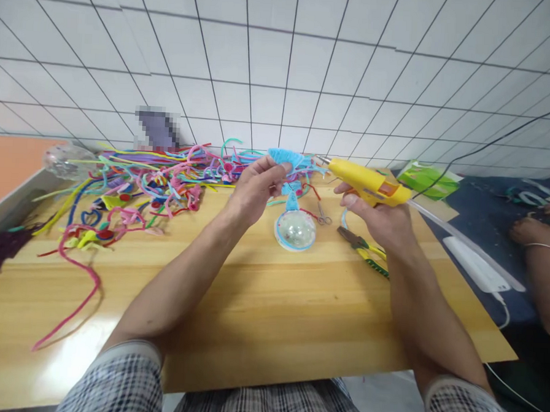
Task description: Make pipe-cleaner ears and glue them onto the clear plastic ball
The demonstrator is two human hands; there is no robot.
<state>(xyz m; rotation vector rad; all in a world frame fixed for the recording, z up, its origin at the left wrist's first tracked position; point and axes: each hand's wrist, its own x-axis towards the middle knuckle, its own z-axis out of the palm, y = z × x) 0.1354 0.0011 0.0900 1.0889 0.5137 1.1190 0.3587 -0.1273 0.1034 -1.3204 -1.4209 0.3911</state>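
As my head view looks down over both forearms, my left hand [252, 195] pinches a blue fuzzy piece [283, 157] between thumb and fingertips, probably so that most of it is exposed and my skin is clear of the heat. My right hand [380, 221] is wrapped around the grip of a yellow glue gun [362, 180], its nozzle aimed left, just beside that piece. I hold both above the wooden table [269, 310], likely so that I can turn either freely. Below, near my left hand, a clear dome with a blue rim [296, 230] lies on the wood, a blue stem [292, 201] rising from it; I cannot tell whether the stem joins what I pinch. Something pale and shiny shows inside the dome, too blurred to name. Pliers [365, 250] and scissors [323, 218] lie by my right hand, presumably for easy reach. At far left, beyond the heap of coloured fuzzy stems [165, 191], a see-through container [69, 161] shows small coloured specks; a green packet [429, 180] at right hides its contents.
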